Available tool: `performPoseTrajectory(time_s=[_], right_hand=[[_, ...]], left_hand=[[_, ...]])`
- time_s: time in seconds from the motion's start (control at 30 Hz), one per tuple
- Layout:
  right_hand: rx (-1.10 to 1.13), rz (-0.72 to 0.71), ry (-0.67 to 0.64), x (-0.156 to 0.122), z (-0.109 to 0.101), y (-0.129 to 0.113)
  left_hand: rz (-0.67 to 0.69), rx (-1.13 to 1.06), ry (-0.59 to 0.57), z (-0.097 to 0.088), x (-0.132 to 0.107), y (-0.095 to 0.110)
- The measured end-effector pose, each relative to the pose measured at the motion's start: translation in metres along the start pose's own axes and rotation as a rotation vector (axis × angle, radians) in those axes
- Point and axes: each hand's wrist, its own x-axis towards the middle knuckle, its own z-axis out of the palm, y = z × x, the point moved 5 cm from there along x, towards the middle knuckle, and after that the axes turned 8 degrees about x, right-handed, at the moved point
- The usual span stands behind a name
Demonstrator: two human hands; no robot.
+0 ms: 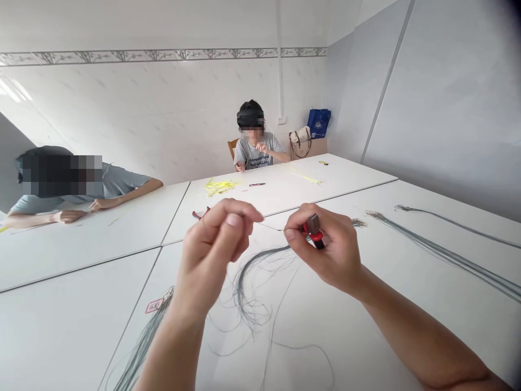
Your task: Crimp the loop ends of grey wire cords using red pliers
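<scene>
My left hand (217, 244) is raised over the white table (61, 304), its fingers pinched on a thin grey wire (272, 227) that runs across to my right hand (325, 247). That hand is closed round a small tool with a red collar and dark tip (314, 231), held at the wire's other end. Below both hands a loose tangle of grey wires (252, 282) curls on the tabletop. A red-handled tool (200, 214) lies just behind my left hand, partly hidden.
A wire bundle with a red-edged label (154, 306) trails off the near edge. Long grey wire bundles (448, 252) stretch along the right. Yellow strands (220, 186) lie far across. One person (256, 149) sits opposite; another person (73, 187) leans on the table at left.
</scene>
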Motion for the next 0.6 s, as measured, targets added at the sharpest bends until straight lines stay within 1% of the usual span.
performPoseTrajectory(time_s=[0.1, 0.17, 0.23, 0.3, 0.4, 0.47, 0.53, 0.6], right_hand=[[-0.009, -0.008, 0.008, -0.001, 0.001, -0.001], [-0.015, -0.014, 0.002, 0.0, 0.002, -0.002], [-0.038, -0.034, -0.026, 0.001, 0.001, -0.002], [-0.101, -0.073, -0.091, 0.002, 0.0, -0.002], [-0.312, -0.152, -0.199, 0.004, -0.004, 0.0], [-0.46, -0.189, -0.239, 0.004, -0.008, 0.002], [-0.547, -0.204, -0.263, 0.004, -0.01, 0.004], [-0.588, -0.207, -0.282, 0.003, -0.01, 0.005]], left_hand=[[0.191, 0.386, 0.038, 0.007, -0.005, 0.012], [0.299, 0.533, 0.087, 0.01, -0.008, 0.018], [0.349, 0.586, 0.128, 0.011, -0.01, 0.021], [0.363, 0.598, 0.159, 0.009, -0.01, 0.022], [0.361, 0.616, 0.187, 0.006, -0.01, 0.02], [0.353, 0.626, 0.193, 0.005, -0.011, 0.019], [0.348, 0.632, 0.195, 0.005, -0.011, 0.019], [0.346, 0.633, 0.196, 0.005, -0.011, 0.019]])
